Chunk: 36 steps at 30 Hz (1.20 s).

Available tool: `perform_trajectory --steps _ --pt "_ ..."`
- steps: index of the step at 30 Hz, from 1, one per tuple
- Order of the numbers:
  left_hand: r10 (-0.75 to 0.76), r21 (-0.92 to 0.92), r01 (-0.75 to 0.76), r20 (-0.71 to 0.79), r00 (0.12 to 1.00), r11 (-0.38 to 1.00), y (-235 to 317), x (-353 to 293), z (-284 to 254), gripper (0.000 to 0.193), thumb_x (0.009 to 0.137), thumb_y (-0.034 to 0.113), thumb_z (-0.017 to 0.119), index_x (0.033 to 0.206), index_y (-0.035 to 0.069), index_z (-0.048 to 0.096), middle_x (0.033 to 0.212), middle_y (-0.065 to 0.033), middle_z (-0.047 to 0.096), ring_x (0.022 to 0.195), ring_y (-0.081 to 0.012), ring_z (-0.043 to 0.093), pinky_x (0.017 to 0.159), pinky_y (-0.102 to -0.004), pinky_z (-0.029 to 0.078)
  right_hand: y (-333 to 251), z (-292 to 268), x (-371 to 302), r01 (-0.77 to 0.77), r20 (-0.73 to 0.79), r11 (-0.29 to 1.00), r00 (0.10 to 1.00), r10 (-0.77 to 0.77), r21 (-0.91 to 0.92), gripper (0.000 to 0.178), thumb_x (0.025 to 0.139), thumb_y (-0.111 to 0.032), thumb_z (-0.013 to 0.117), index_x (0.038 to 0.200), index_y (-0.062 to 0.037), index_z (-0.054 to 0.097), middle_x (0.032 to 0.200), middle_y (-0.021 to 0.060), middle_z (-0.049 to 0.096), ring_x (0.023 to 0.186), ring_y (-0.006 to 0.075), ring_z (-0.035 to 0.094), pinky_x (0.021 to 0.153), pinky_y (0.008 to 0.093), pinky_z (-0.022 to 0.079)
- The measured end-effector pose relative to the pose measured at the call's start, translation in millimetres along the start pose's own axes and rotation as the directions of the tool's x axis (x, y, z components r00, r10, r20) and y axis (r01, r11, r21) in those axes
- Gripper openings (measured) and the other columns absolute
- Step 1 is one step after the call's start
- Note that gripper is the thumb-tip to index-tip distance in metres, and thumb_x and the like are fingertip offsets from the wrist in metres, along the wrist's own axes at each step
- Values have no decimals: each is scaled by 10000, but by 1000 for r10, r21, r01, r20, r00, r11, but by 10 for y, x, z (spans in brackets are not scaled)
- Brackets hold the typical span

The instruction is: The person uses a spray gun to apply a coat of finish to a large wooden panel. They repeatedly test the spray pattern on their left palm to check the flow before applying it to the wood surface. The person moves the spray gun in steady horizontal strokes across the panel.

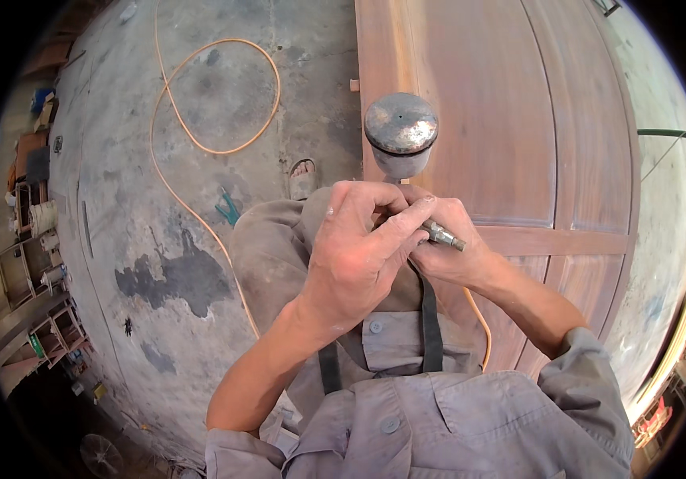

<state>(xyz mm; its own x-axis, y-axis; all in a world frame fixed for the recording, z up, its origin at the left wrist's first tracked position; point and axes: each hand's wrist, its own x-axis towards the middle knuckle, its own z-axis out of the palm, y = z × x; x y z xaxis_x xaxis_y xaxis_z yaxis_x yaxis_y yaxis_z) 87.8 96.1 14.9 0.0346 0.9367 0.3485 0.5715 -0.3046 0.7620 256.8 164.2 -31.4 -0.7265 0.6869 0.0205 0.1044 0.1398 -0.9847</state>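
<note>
Concrete floor, grey and dark-patched, extends beyond the hands and to their left. A reddish-brown panelled wooden door lies ahead and to the right of them. An orange hose forms a loop ahead and left of the hands, then runs back toward the person's left side. The left hand and right hand meet at centre, fingers bent and gathered about a metal cup tool. The right hand grips its partly hidden body; what the left fingertips pinch cannot be told. The lidded cup stands just ahead of the knuckles. Left of the hands lie green-handled pliers. Smallest, a metal fitting projects between the hands, against the right palm.
</note>
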Motion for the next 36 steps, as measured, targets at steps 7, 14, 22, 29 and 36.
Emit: perform_trajectory --steps 7,14,22,29,36 --pt "-240 -110 227 -124 963 968 -77 -133 -426 406 839 -61 736 1226 59 718 1078 -99 593 946 -247 584 791 -359 502 -331 175 117 -125 43 987 992 121 96 484 898 48 621 1374 -18 564 1018 135 730 896 203 737 806 335 585" --pt "-292 -144 274 -117 949 951 -161 -242 -608 456 879 -72 687 1314 62 668 1116 -115 586 1020 -242 600 833 -345 513 -403 287 159 -144 49 975 989 138 170 439 898 13 669 1326 -47 593 1114 105 742 969 200 761 826 324 598" --pt "-302 -116 302 17 953 946 -308 -496 -758 398 922 8 694 1315 66 678 1238 -100 615 1073 -202 586 851 -309 507 -574 253 131 -164 85 979 984 155 122 344 943 -2 659 1277 -26 579 1121 112 736 958 171 758 820 310 600" --pt "-374 -367 368 58 926 854 -338 -533 -722 352 881 -19 728 1230 16 701 1147 -80 685 962 -165 618 835 -303 508 -574 306 110 -157 134 979 981 139 134 325 950 2 654 1265 -24 578 1047 110 749 937 170 757 811 307 600" --pt "-425 -534 412 106 899 738 -433 -655 -692 269 905 5 709 1172 36 724 1099 -42 714 866 -83 615 738 -255 487 -652 339 104 -178 162 976 974 158 124 310 951 -9 658 1250 -15 577 1042 120 746 928 173 757 803 315 601"
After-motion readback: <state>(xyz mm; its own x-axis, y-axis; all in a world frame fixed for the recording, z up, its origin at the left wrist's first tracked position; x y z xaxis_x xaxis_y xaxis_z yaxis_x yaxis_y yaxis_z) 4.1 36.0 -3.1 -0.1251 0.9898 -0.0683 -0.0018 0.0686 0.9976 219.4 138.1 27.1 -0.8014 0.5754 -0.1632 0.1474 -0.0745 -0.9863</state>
